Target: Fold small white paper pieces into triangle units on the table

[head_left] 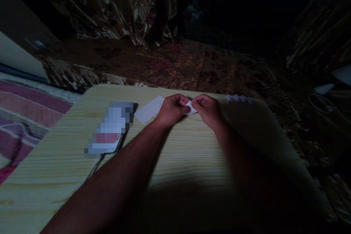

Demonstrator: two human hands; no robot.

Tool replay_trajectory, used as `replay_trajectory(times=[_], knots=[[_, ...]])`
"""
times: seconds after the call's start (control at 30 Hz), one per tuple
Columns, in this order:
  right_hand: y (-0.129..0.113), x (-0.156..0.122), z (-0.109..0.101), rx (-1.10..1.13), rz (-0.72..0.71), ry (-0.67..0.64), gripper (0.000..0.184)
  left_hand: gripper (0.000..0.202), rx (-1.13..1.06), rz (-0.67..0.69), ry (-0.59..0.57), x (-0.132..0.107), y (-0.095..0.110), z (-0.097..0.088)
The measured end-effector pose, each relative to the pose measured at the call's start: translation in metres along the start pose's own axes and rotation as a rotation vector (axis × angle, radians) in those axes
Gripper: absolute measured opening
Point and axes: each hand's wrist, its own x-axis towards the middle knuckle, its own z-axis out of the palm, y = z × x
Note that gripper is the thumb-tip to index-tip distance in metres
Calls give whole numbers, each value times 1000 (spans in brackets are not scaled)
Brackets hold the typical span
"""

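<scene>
Between my two hands is a small piece of folded white paper, held just above the far part of the wooden table. My left hand pinches its left side with thumb and fingers. On the other side, my right hand grips the paper's right edge, fingers curled. A flat sheet of white paper lies on the table beside my left hand, partly behind it. To the right of my right hand stands a row of several small folded paper pieces near the far edge.
A phone-like device, its screen blurred out, lies on the left of the table with a cable running from it. Striped bedding is at the left. Beyond the table are a patterned cover and curtains. The right side is very dark.
</scene>
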Motion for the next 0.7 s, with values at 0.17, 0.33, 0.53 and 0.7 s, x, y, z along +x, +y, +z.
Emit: replay_trajectory(times=[0.17, 0.33, 0.53, 0.7], knots=[[3, 1, 1, 22, -12, 14, 12, 26, -24, -5, 5, -1, 2, 1], [4, 2, 0, 28, -5, 5, 14, 23, -18, 15, 8, -1, 1, 1], [2, 0, -1, 18, -15, -8, 12, 19, 50, 56, 41, -1, 2, 0], [-1, 0, -1, 6, 3, -3, 12, 21, 67, 55, 47, -1, 1, 0]])
